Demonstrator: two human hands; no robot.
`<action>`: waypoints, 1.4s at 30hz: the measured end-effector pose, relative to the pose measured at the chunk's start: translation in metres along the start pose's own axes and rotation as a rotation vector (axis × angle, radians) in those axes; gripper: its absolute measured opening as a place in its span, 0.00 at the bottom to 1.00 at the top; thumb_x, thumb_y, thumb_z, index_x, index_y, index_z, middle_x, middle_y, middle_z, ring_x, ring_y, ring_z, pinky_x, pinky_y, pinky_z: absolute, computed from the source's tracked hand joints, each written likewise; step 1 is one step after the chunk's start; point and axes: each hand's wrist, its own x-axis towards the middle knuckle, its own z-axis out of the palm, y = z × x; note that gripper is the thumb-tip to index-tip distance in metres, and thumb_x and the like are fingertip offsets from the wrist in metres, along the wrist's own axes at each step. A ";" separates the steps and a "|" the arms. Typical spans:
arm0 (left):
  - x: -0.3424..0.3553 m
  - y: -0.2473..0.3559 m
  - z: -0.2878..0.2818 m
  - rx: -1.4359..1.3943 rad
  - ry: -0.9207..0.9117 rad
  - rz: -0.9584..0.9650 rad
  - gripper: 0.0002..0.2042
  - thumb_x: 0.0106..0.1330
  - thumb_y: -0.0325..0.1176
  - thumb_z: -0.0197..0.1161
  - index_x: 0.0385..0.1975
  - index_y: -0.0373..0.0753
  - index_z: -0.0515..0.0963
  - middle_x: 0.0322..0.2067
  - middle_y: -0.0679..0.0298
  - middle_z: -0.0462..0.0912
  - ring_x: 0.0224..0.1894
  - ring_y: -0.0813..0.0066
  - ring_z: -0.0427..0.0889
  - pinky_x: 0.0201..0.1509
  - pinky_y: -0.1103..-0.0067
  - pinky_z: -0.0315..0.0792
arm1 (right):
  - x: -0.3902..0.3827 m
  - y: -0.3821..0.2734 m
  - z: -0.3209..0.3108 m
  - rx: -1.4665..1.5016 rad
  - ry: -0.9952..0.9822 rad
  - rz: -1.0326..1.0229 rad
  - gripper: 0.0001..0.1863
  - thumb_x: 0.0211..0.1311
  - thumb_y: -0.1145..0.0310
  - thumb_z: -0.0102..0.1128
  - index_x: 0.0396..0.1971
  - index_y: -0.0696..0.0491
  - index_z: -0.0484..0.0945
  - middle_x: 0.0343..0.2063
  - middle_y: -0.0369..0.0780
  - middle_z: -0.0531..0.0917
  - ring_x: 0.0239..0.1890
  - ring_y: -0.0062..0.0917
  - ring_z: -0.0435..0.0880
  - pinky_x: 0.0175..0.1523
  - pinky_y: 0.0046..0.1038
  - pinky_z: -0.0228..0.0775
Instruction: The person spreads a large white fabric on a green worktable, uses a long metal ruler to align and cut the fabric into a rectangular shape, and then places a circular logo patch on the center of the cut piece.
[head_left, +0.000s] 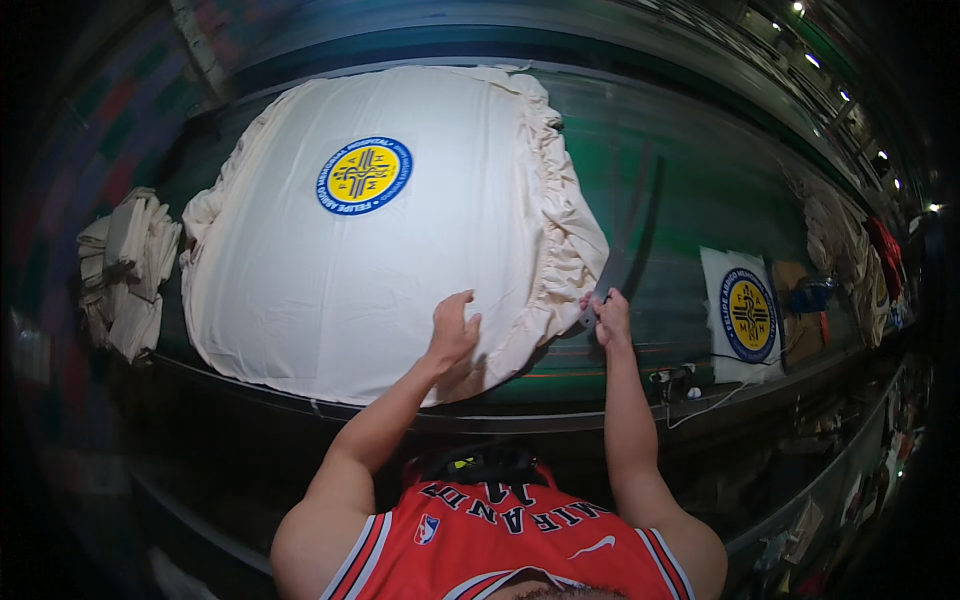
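Observation:
A cream fitted sheet [450, 220] with gathered, ruffled edges lies spread over the green table, bearing a round blue and yellow emblem [365, 176]. Above its near right part is my left hand [455, 330], fingers apart and holding nothing; whether it touches the cloth I cannot tell. Just past the sheet's ruffled right edge, my right hand [613, 318] is closed on a long flat grey metal ruler [622, 265]. The ruler slants away from me beside the ruffle, its near end jutting out by my fingers. Its far end is hard to make out against the table.
Folded cream cloth [135, 265] is piled at the left end of the green table [690, 190]. On the right lie a white piece with a matching emblem [715, 290], a power socket with a cable [676, 378], and crumpled cloth [845, 255]. The table's near edge runs before me.

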 end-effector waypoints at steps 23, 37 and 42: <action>-0.149 -0.219 -0.357 0.092 -0.683 -0.224 0.11 0.61 0.35 0.64 0.40 0.38 0.83 0.31 0.52 0.85 0.34 0.58 0.85 0.40 0.67 0.77 | -0.258 0.173 0.408 -0.157 -0.399 0.178 0.09 0.65 0.80 0.55 0.44 0.61 0.76 0.35 0.39 0.83 0.35 0.22 0.82 0.45 0.26 0.74; -0.150 -0.179 -0.331 0.280 -0.881 -0.021 0.17 0.62 0.44 0.67 0.49 0.47 0.82 0.39 0.53 0.86 0.43 0.50 0.84 0.46 0.63 0.78 | -0.329 0.179 0.428 -0.228 -0.347 0.185 0.08 0.66 0.77 0.56 0.44 0.59 0.78 0.32 0.34 0.81 0.32 0.16 0.76 0.39 0.21 0.67; -0.168 -0.176 -0.323 0.200 -0.695 -0.071 0.13 0.64 0.44 0.63 0.41 0.45 0.85 0.35 0.53 0.85 0.39 0.49 0.84 0.43 0.59 0.77 | -0.337 0.178 0.430 -0.132 -0.351 0.160 0.09 0.63 0.78 0.56 0.43 0.60 0.78 0.29 0.33 0.80 0.25 0.15 0.72 0.31 0.21 0.63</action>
